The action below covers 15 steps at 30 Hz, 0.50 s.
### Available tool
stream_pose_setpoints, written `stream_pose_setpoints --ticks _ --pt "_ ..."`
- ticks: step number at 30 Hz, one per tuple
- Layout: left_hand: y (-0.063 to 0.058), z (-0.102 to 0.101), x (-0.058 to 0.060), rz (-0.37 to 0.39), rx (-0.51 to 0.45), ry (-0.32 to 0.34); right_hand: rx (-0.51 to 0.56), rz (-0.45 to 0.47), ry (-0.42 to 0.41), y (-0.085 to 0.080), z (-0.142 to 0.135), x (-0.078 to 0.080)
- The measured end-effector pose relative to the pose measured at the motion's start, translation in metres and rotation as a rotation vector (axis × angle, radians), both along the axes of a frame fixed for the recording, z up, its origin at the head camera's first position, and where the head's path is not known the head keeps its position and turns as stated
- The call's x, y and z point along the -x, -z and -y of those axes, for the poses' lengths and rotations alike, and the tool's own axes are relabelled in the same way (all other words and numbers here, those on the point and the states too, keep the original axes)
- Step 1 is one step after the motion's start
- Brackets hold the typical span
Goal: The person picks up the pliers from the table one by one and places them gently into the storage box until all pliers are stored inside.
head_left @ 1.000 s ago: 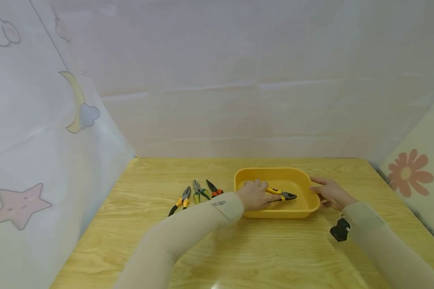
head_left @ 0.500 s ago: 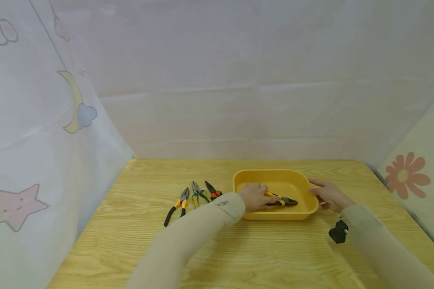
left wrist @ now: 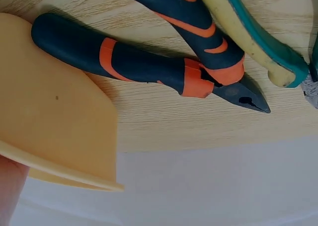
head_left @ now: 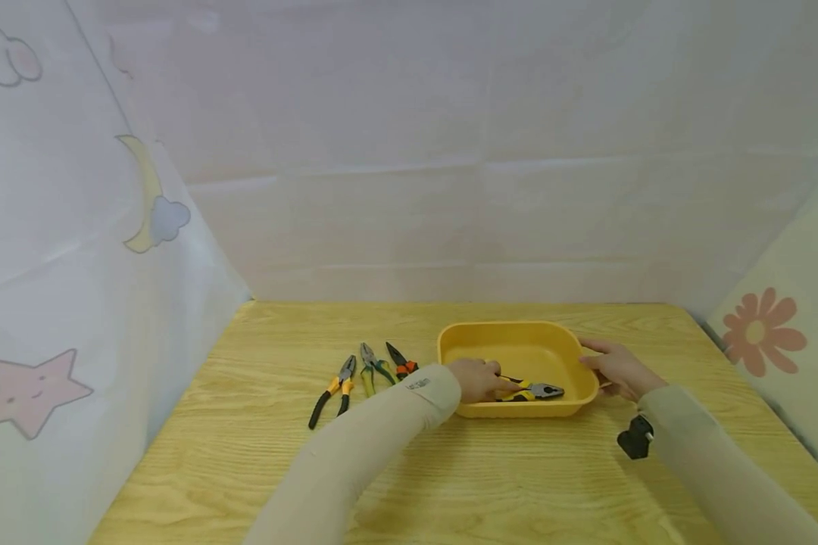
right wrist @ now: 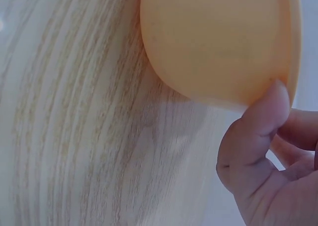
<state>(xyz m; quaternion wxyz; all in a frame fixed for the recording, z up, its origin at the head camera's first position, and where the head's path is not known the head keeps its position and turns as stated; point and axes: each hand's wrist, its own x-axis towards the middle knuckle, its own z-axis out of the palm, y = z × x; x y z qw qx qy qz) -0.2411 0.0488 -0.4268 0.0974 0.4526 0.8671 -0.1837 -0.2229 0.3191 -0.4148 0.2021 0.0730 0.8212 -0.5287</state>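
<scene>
My left hand (head_left: 477, 380) reaches over the left side of a yellow plastic bin (head_left: 450, 333) and holds a pair of pliers (head_left: 547, 390) low inside it. The pliers' yellow-and-black handles are partly hidden under my fingers, and their grey jaws point right. In the left wrist view, only a bit of that hand (left wrist: 10, 188) shows beside the bin wall (left wrist: 59, 112). At the bin's right end, my right hand (head_left: 620, 369) pinches the rim. The right wrist view shows the thumb (right wrist: 271, 109) pressed on the outer wall, with fingers behind.
Left of the bin, three pliers lie on the wooden table (head_left: 518, 469): orange-and-black ones (head_left: 341, 387), green-and-yellow ones (head_left: 371, 363), and pointed black-and-orange ones (head_left: 398, 356). A pale patterned sheet (head_left: 382, 189) stands behind the table. A black device (head_left: 636, 437) hangs at my right wrist.
My left hand has lowered the pliers onto the bin's floor, and their jaws have turned to show a flatter side. The right hand keeps its grip on the rim.
</scene>
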Motion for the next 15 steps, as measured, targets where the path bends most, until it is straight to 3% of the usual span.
stream_pose_setpoints --ticks 5,10,15 --pt "-0.004 0.005 0.001 0.016 -0.1 0.019 -0.009 -0.003 -0.008 0.001 -0.001 0.001" --pt "-0.003 0.016 0.0 -0.048 -0.237 0.057 -0.002 -0.009 -0.011 0.002 0.0 0.001" --pt "-0.012 0.032 -0.008 -0.083 -0.388 0.043 0.011 -0.012 -0.016 0.003 -0.001 -0.001"
